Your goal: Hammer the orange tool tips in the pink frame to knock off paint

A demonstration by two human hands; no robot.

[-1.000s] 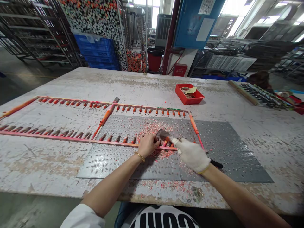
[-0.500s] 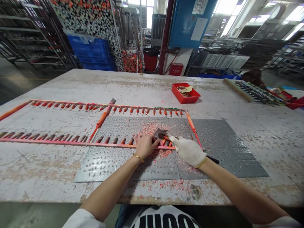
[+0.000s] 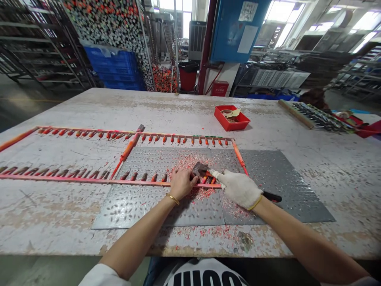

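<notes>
The wide, worn counter [image 3: 178, 107] carries a long orange frame [image 3: 89, 180] with two rows of small orange-tipped pieces [image 3: 143, 176] along its bars. The right part of the frame lies over grey dotted mats [image 3: 133, 202]. A red tray [image 3: 238, 123] stands well apart, farther back on the counter. The left hand [image 3: 183, 183] rests on the near bar with bent fingers, just beside the blade. I cannot tell if it pinches a piece or only presses the bar down. The gloved right hand [image 3: 239, 188] is closed around the handle of a scraper [image 3: 200, 169], the forefinger stretched along it. The dark blade lies on the pieces at the near bar, and the black handle end shows behind the wrist. Around the blade lies a heap of red shavings [image 3: 187, 161]. Compared with one second ago, almost nothing has changed: both hands and the blade stay at the same place on the bar. I judge that the scraping is still on this same small group of pieces.
</notes>
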